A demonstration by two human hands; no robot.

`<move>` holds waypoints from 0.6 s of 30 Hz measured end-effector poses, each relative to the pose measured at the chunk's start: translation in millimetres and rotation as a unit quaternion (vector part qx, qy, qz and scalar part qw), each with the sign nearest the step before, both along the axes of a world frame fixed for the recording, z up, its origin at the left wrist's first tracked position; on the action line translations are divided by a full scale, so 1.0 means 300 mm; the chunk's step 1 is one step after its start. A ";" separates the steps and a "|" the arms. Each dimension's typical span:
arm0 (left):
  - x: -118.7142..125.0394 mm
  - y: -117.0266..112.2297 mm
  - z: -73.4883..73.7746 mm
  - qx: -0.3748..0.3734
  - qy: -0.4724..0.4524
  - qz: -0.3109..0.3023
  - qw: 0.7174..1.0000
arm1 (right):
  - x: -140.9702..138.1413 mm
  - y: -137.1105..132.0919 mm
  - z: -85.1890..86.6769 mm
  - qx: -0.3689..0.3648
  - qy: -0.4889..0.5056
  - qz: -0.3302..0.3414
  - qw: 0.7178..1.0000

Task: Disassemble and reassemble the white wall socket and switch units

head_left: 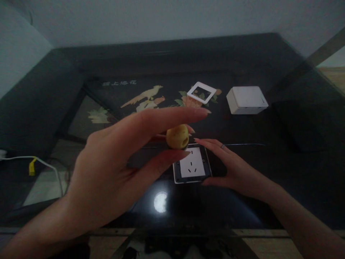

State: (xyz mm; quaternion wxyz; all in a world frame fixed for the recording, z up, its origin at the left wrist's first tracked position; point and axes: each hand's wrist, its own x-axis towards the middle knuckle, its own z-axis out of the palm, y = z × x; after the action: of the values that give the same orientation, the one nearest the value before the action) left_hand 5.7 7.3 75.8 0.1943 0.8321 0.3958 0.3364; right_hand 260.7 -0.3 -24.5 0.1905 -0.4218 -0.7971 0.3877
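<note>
A yellow screwdriver handle (177, 136), seen from its rounded butt end with a hole in it, is between the thumb and fingers of my left hand (115, 147). Its shaft and tip are hidden below. Under it lies a wall socket (193, 166) with a white five-hole face and a dark frame, a small screw showing on each side. My right hand (223, 165) grips the socket at its right side, fingers at the far corner and thumb at the near corner. My left thumb and the screwdriver cover part of the socket's upper left.
A white square cover frame (201, 92) lies beyond my hands. Farther right sits a white box (247, 100). The glossy black table (151, 59) carries a bird-and-flower picture. At the left, a white cable (47, 163) with a yellow tag (31, 168) runs over the table.
</note>
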 end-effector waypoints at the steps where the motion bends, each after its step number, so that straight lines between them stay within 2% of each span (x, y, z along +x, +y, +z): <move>1: -0.002 -0.003 0.006 -0.010 0.012 -0.014 1.000 | 0.000 0.000 -0.002 0.002 0.000 0.001 1.000; 3: -0.001 -0.010 0.012 -0.017 0.021 -0.040 0.999 | 0.001 0.000 -0.004 0.007 -0.001 0.001 1.000; 6: 0.010 -0.013 0.007 -0.021 0.005 -0.016 1.000 | 0.003 -0.002 -0.004 0.013 0.002 0.000 1.000; 9: 0.017 -0.002 -0.004 0.047 -0.011 0.012 0.999 | 0.004 -0.004 -0.001 0.006 0.001 -0.002 1.000; 11: 0.013 0.003 -0.006 0.072 -0.008 0.005 0.997 | 0.004 -0.004 0.002 -0.001 -0.002 -0.003 1.000; 15: 0.001 -0.003 0.005 0.014 0.013 0.014 1.000 | 0.001 -0.003 0.001 -0.002 -0.003 -0.002 1.000; 18: -0.004 -0.011 0.007 0.019 0.017 0.010 1.000 | 0.000 0.000 -0.001 0.002 0.000 -0.001 1.000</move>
State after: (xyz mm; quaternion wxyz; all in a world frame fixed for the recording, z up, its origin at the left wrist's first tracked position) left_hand 4.7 4.1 77.9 0.1685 0.8371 0.4014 0.3314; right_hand 260.6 -0.3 -24.6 0.1916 -0.4224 -0.7975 0.3859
